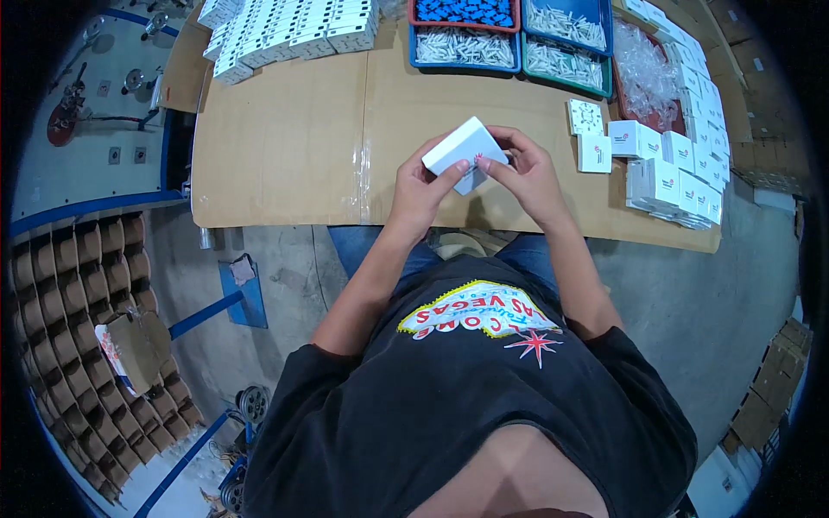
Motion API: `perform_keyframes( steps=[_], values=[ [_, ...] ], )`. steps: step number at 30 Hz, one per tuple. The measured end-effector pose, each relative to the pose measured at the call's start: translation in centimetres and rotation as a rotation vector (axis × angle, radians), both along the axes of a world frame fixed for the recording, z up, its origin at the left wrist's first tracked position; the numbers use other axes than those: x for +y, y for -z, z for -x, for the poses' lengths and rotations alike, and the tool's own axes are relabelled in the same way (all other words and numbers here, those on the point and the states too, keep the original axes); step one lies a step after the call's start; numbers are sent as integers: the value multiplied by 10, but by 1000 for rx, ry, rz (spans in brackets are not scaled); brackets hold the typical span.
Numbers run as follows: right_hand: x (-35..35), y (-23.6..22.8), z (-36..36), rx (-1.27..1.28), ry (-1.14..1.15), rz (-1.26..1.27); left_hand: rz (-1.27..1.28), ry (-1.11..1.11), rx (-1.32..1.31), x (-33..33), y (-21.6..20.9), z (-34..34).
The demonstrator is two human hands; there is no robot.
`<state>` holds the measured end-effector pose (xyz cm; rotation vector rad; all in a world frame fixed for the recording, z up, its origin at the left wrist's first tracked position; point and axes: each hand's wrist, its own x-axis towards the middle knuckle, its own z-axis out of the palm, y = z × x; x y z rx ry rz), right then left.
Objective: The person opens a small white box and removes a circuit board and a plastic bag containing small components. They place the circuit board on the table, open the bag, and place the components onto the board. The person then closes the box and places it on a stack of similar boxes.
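Observation:
A small white box [462, 154] with a pink mark is held tilted above the near part of the cardboard-covered table [285, 147]. My left hand [421, 186] grips its left side, thumb on the front face. From the right, my right hand [528, 177] closes on the same box, its thumb pressed near the pink mark; some of its fingers are hidden behind the box. To the right of my hands lie a flat white box [594, 154] and a white square piece with dark spots [585, 117].
Stacked white boxes [673, 183] line the table's right side, beside a red tray of clear plastic bags [648, 73]. At the back are trays of white plugs [462, 47], a tray of blue pieces [465, 12] and rows of white boxes [294, 30]. Cardboard dividers [86, 328] stand at lower left.

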<state>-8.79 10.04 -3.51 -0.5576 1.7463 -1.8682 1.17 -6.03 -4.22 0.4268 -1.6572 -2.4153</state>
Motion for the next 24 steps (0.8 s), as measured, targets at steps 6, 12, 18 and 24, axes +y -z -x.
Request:
perform_keyframes(
  steps=[6,12,18,24],
  values=[
    [2,-9,3,106,-20,115,-19,124,17,6,-1,-7],
    [4,-10,2,219,-13,95,-7,142,12,4,-3,-8],
    [4,-13,1,55,-19,29,51,194,-25,-4,-8,-4],
    [14,-21,6,372,-234,-139,375,205,-87,-10,-24,-3]
  ],
)
